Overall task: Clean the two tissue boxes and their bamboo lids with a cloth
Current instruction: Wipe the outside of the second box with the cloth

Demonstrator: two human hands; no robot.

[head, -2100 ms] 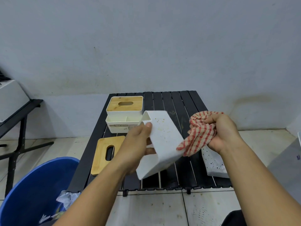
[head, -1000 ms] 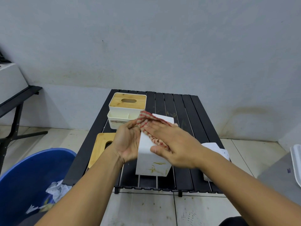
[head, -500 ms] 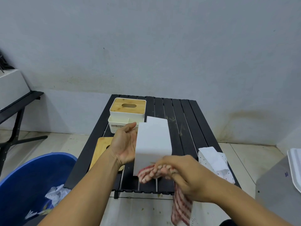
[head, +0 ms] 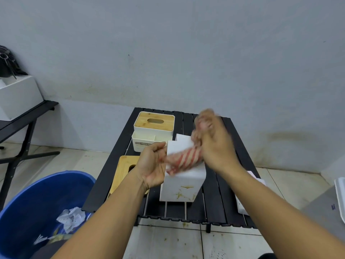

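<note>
The white tissue box (head: 182,184), lidless and stood on end, sits at the centre of the view over the near half of the black slatted table (head: 214,202); we cannot tell whether its lower edge touches the slats. We note yellow-brown stains (head: 184,191) on its facing side, toward 6 o'clock. The left hand (head: 152,165) grasps the box along its 9 o'clock edge, thumb at the upper corner. A red-and-white striped cloth (head: 183,159) lies slantwise across the upper part of the facing side. The right hand (head: 214,144), at 1 o'clock of the box, grips the cloth's bunched upper end; motion blur hides its fingers. At 11 o'clock, farther back on the table, stands the second tissue box (head: 149,139), its bamboo lid (head: 154,121) in place. A loose bamboo lid (head: 125,171) lies flat on the table at 9 o'clock, partly behind the left wrist. At 4 o'clock a white object (head: 241,206) rests on the table, mostly hidden by the right forearm. At 8 o'clock, on the tiled floor, we see a blue bin (head: 37,202) containing crumpled paper (head: 71,219).
</note>
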